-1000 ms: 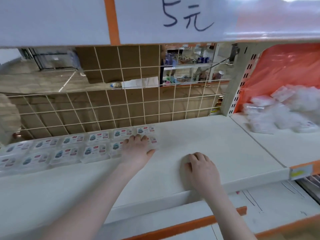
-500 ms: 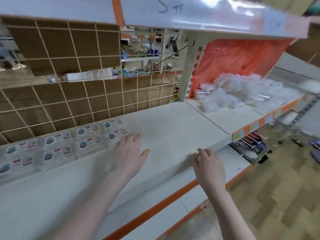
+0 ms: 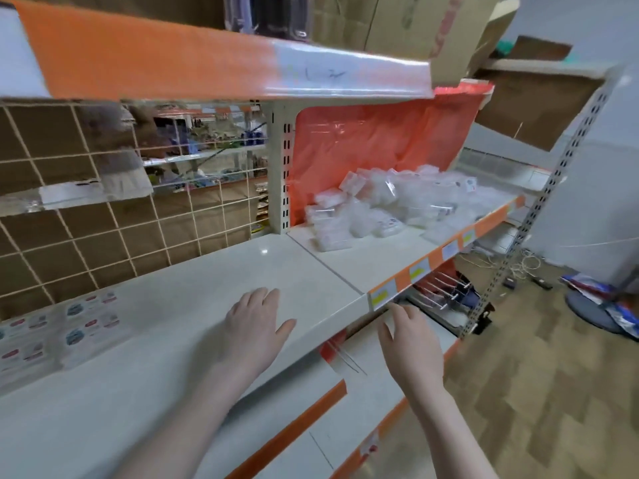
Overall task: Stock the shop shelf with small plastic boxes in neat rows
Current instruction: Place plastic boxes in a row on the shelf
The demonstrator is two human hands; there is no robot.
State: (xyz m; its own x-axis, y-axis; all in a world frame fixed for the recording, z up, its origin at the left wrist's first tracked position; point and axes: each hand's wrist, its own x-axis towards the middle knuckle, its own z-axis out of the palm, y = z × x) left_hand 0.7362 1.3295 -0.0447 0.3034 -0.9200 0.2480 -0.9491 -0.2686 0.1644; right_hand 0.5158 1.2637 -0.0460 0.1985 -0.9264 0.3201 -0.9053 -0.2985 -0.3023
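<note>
Small clear plastic boxes with printed labels lie flat in two neat rows [image 3: 69,323] at the back left of the white shelf [image 3: 193,295]. A loose heap of the same boxes [image 3: 390,205] fills the neighbouring shelf section on the right, before an orange plastic sheet. My left hand [image 3: 256,323] hovers flat over the bare middle of the shelf, fingers straight, holding nothing. Off the shelf's front edge, my right hand [image 3: 411,344] hangs in the air with relaxed fingers, empty.
A wire grid [image 3: 114,223] backs the shelf. An upright post [image 3: 281,171] divides the two sections. An orange-edged upper shelf [image 3: 214,60] hangs overhead with cardboard boxes [image 3: 397,25] on top. Lower shelves jut out below. Wood-pattern floor [image 3: 539,392] at right holds cables and clutter.
The view has swung right toward the heap. My left hand left the rows and moved right over bare shelf. My right hand lifted off the shelf's front edge and moved rightward.
</note>
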